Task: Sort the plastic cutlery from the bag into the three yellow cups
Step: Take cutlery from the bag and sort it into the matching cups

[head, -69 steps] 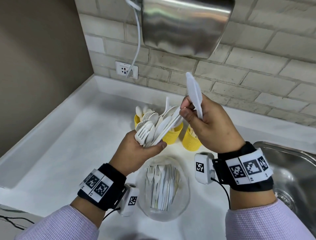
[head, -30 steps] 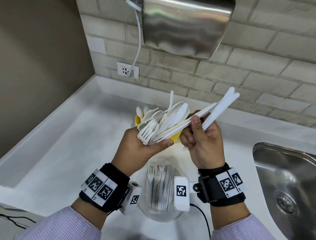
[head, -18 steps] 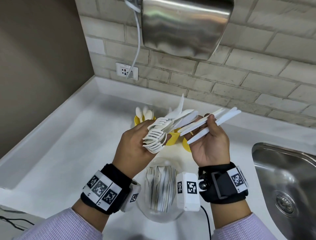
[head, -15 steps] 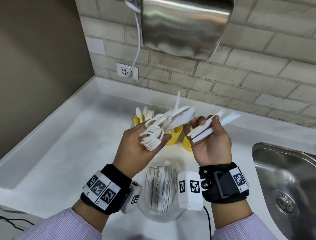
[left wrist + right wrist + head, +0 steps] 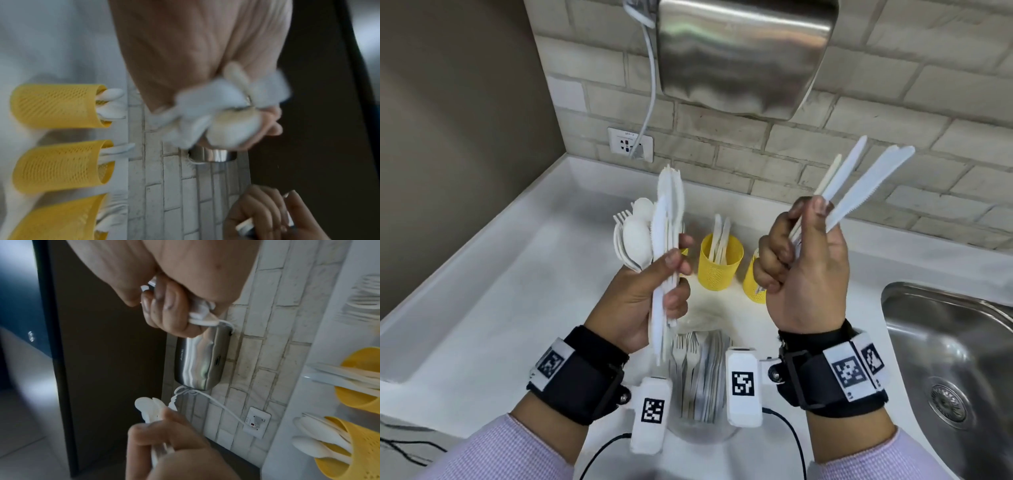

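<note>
My left hand (image 5: 671, 274) grips an upright bundle of white plastic cutlery (image 5: 654, 233) with spoons, forks and knives in it, above the counter's middle. To its right my right hand (image 5: 791, 246) grips several white knives (image 5: 859, 185), blades pointing up and right. Behind the hands stand three yellow mesh cups. The middle cup (image 5: 720, 263) holds knives, the right cup (image 5: 753, 284) is half hidden by my right hand, and the left one is almost hidden by the bundle. The left wrist view shows the spoon cup (image 5: 55, 105), knife cup (image 5: 61, 165) and fork cup (image 5: 57, 217). A clear bag (image 5: 702, 377) of cutlery lies between my wrists.
A steel sink (image 5: 945, 359) is sunk into the white counter (image 5: 517, 291) at the right. A steel hand dryer (image 5: 743, 51) hangs on the brick wall above the cups, its cord running to a socket (image 5: 630, 144). A dark wall closes the left side.
My right hand has drawn the knives out of the left hand's bundle and moved right and up. The left hand has turned its bundle from slanted to upright.
</note>
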Motion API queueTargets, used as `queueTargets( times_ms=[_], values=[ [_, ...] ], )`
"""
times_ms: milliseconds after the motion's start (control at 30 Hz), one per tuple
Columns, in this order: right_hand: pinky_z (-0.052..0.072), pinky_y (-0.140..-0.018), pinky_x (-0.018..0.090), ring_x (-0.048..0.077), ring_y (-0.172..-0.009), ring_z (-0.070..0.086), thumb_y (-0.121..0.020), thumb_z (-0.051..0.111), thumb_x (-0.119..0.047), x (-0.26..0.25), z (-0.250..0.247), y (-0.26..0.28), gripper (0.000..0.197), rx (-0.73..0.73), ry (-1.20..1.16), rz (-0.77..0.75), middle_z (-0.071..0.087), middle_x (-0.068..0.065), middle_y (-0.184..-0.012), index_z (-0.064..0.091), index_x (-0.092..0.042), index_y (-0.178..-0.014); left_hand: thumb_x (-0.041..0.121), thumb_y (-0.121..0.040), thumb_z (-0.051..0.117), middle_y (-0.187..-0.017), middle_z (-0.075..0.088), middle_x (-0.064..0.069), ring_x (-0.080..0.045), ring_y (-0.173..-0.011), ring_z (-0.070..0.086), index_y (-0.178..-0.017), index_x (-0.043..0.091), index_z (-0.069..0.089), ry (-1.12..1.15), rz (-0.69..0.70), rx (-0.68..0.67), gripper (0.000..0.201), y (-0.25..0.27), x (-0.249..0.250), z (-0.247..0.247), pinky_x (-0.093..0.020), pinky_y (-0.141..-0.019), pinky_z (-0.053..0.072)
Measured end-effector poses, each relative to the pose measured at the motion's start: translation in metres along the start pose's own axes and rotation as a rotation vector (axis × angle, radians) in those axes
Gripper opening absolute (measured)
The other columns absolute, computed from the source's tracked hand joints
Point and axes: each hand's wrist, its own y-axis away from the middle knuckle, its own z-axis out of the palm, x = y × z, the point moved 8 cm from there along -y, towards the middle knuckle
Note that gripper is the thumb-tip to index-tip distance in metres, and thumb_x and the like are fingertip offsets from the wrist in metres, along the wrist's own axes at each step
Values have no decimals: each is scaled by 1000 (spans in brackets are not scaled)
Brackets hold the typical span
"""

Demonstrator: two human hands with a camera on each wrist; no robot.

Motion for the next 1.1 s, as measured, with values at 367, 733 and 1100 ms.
queueTargets(
  times_ms=[367,733,1100],
  values=[
    [31,-42,16,4,-41,36,-97,65,-20,21,33,9,20,-176,410,5,43,-10,-54,54,-21,-81,34,-107,51,-101,70,-1,-11,-59,58,-130,11,63,476,-179,-356,35,8,-10,22,-22,-57,49],
    [25,-44,19,9,-38,27,-104,54,-27,18,32,11,28,-150,346,44,36,-10,-48,61,-12,-82,30,-89,73,-80,62,-6,-15,-47,44,-99,16,70,-234,183,113,18,-2,13,10,-24,-45,39],
    [43,-56,17,4,-48,47,-96,66,0,-15,34,16,15,-140,561,-261,52,-18,-55,67,-8,-109,38,-92,73,-56,57,-6,-17,-52,51,-83,15,70,-835,438,285,25,9,26,20,-30,-56,45]
  ],
)
